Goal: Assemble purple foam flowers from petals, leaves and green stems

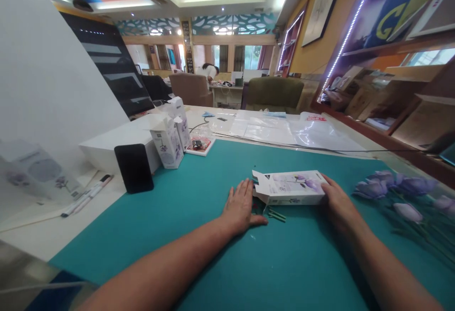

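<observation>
A white cardboard box (pixel 295 187) printed with purple flowers lies on its side over the green mat (pixel 199 259), its flaps open toward the left. My right hand (pixel 336 202) grips the box's closed right end. Beside the open end, my left hand (pixel 241 209) rests on the mat with fingers stretched out and thumb apart. Short green sticks (pixel 277 214) lie just below the open flaps, near my left thumb. Small dark bits inside the box opening are too hard to make out.
Purple artificial flowers (pixel 387 187) lie at the right. A black phone (pixel 134 169) leans at the left near upright flower-printed boxes (pixel 167 142) and markers (pixel 87 195). Plastic sheets (pixel 284 128) cover the back of the table. A person (pixel 208 71) bends over a far desk.
</observation>
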Tool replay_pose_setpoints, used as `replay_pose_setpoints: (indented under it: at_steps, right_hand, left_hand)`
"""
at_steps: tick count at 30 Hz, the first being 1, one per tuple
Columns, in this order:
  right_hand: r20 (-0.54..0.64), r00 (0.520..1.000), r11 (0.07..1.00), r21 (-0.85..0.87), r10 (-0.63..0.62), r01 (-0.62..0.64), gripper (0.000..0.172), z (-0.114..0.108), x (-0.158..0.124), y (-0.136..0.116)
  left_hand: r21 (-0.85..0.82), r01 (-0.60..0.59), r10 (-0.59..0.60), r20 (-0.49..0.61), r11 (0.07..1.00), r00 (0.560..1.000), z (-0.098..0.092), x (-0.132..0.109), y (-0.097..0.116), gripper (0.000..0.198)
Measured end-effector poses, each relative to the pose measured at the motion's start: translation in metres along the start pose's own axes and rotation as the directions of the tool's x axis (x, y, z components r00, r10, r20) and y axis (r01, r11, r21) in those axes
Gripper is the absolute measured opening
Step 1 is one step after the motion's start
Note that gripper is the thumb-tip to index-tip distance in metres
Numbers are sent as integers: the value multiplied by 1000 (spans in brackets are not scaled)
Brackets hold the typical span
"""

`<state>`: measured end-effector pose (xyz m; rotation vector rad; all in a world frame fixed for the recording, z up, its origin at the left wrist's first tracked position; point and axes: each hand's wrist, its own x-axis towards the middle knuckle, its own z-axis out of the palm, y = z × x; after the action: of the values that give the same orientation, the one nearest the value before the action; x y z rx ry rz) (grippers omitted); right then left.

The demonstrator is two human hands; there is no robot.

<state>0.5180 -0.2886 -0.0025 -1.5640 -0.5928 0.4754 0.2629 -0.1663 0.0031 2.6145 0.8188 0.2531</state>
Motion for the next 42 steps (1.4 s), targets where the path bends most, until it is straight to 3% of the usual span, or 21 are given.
replay_pose_setpoints:
  at_steps: [5, 10, 21, 42]
  right_hand:
    - [-33, 999, 999, -33, 29, -30, 54, 10, -6, -21]
    - [-21, 998, 997, -62, -52, 51, 52, 17, -6, -31]
    - [-58, 996, 995, -77, -61, 56, 48, 27, -15, -52]
    - [-23, 987, 919, -369, -157, 138, 45, 32, 0, -103]
  left_hand:
    - [-66, 34, -36, -25, 997, 999, 2, -1, 1, 120]
    - [-89, 28, -33, -50, 996, 998, 4, 0, 1, 116]
    - [-64, 3, -5, -38, 998, 999, 6, -1, -1, 109]
    - [-81, 56, -59, -40, 995, 997, 7, 0, -1, 117]
